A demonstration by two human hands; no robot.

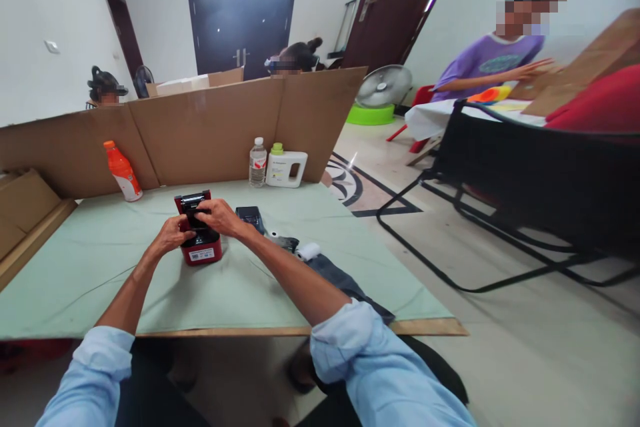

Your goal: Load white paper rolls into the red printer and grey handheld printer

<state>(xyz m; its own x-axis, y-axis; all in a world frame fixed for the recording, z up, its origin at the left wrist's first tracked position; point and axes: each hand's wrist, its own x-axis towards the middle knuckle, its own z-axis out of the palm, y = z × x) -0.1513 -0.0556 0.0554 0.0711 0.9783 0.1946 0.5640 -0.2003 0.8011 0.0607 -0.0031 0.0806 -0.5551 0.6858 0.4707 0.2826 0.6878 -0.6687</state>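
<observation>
A small red and black printer [203, 252], with a white label on its front, stands on the pale green table with its lid raised. My left hand [173, 235] grips its left side, the thumb over the inner edge. My right hand [220, 215] reaches in from the right, its fingers closed on a black part inside, below the raised lid [193, 197]. The fingers partly hide that part. Right of the printer lie a dark boxy device [250, 219], a white paper roll [308, 251] and a dark cloth or bag [345, 283] under my right forearm.
Along the table's back edge stand an orange bottle [123, 172], a clear bottle [257, 163] and a white jug [286, 167], before a cardboard screen [210, 133]. Cardboard pieces [30, 210] lie at left. A black folding chair [530, 180] and a person in purple [490, 63] are at right.
</observation>
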